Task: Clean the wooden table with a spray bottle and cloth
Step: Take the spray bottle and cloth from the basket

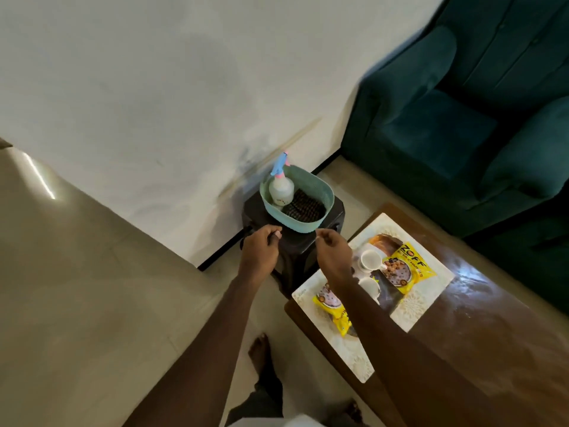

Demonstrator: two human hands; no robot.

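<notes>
**Two hands at the stool, cleaning kit in the basket**

Beige tiled floor (77,272) fills the left, meeting a white wall (154,87) behind. The left hand (260,251) reaches forward with its fingers curled over the near left edge of a dark brown stool (308,241) against the wall, and appears to grip it.

On the stool top sits a teal oval plastic basket (327,192). A translucent white spray bottle with a blue and pink trigger head (280,189) stands upright at the basket's left end. Just beside it, a dark patterned cloth (303,208) lies folded on the basket's floor.

The right hand (334,251) hovers near the basket's near rim, fingers loosely curled, with nothing visible in them.

Further right is the glossy brown wooden table (477,318), its near end covered by a pale rectangular placemat (409,315). On the mat stand two white cups (369,260), with two yellow snack packets (406,269) lying beside them. A dark teal upholstered sofa (462,118) occupies the far right.
</notes>
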